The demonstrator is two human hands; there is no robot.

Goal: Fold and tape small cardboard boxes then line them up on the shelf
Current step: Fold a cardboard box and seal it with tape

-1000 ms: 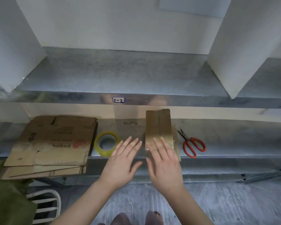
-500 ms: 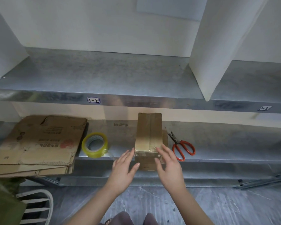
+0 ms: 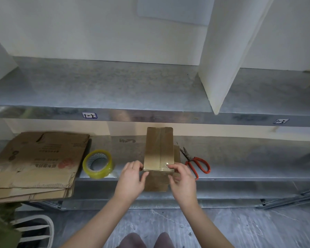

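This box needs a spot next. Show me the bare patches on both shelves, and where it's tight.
The upper shelf is bare left of the white divider. The lower shelf is bare right of the red scissors. Only a narrow strip lies between the tape roll and the taped box. Crowded: the left end, under the flattened cardboard stack.

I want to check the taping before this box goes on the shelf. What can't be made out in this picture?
Head view only:
- Underside and far end of the box: hidden by the box itself.
- Its near edge: partly covered by the left hand and right hand.
- Left side of the flat cardboard stack: cut off by the frame; its print is too blurred to read.
- The right shelf label: too small to read.
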